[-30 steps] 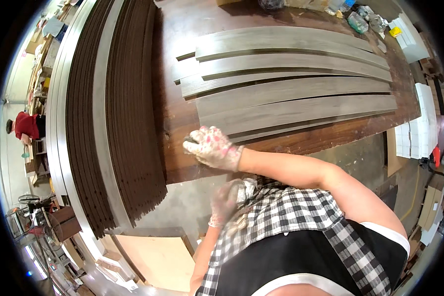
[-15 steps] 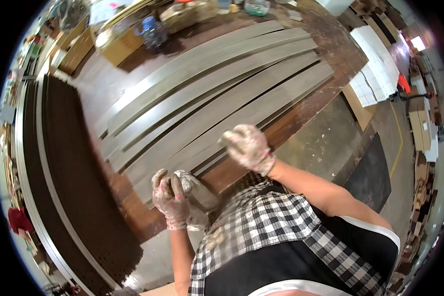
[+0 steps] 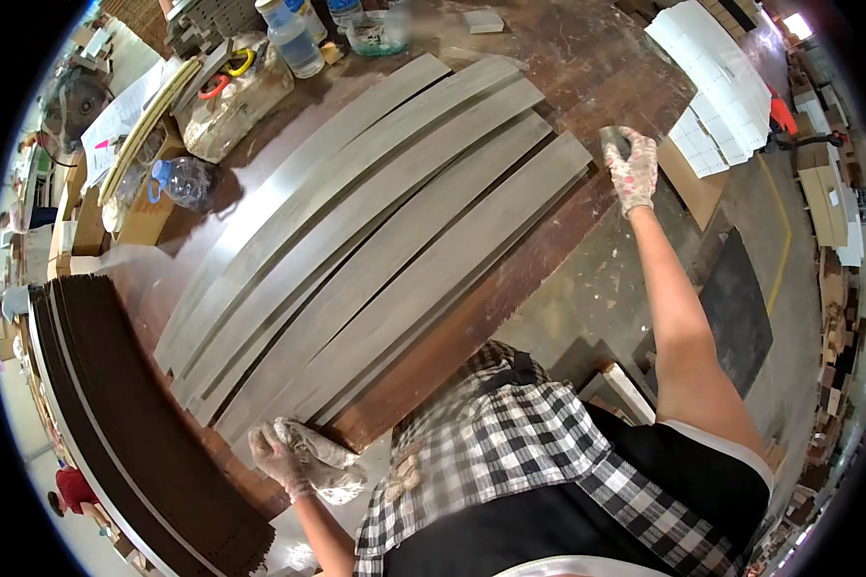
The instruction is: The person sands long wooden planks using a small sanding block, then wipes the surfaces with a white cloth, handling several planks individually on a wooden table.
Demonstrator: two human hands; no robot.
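- Grey planks (image 3: 471, 245): we find them lengthwise, side by side, on the brown tabletop (image 3: 587, 77).
- Left hand (image 3: 279, 462): gloved, apparently grasping a crumpled white cloth (image 3: 332, 460) by the planks' near-left end.
- Right hand (image 3: 630, 165): gloved, fingers curled, just past the right end; whether gripping something dark, we cannot tell.
- Handling: we judge light, even contact best, lest the planks shift.

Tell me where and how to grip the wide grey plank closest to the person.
Probably by both short ends, from its near long side: the plank is long, lies flat, and has one end near the right hand, the other near the left hand.
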